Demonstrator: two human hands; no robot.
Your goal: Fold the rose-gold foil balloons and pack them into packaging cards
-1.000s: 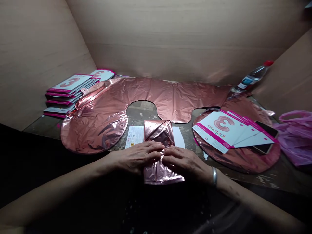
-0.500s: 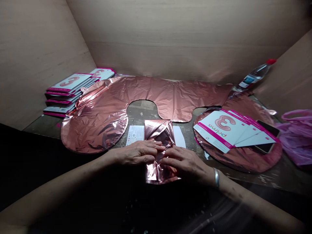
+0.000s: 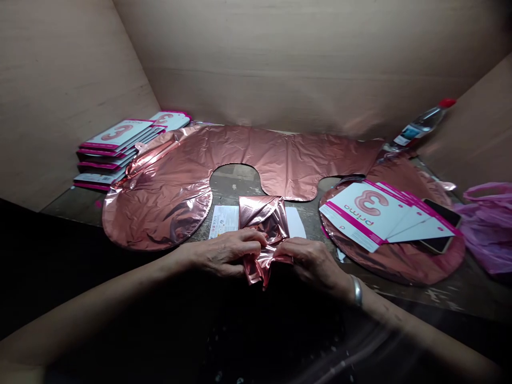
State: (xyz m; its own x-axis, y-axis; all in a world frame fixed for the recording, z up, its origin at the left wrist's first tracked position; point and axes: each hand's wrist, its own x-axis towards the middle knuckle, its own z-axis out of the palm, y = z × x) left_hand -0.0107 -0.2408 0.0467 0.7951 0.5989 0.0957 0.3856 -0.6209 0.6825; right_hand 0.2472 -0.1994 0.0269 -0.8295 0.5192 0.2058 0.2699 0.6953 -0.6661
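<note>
A folded rose-gold foil balloon (image 3: 262, 210) lies at the table's front edge, over a white printed card (image 3: 224, 220) whose ends stick out on both sides. My left hand (image 3: 230, 252) grips the near left part of the folded foil, its fingers bent. Opposite it, my right hand (image 3: 314, 262), with a silver bracelet on the wrist, pinches the near right part. Between the hands the foil is crumpled and its near end is bunched up. Behind them a large flat rose-gold foil balloon (image 3: 236, 144), shaped like a 3, spreads across the table.
Stacked printed packs (image 3: 116, 136) stand at the back left. On the balloon's right lobe lie several printed cards (image 3: 360, 210), partly over a phone (image 3: 440, 242). A red-capped bottle (image 3: 420, 125) leans at the back right, and a pink plastic bag (image 3: 488, 229) sits at the right edge.
Both hands have gone from lying flat on the foil to gripping it. The foil's near end has been gathered up and now looks shorter and more crumpled.
</note>
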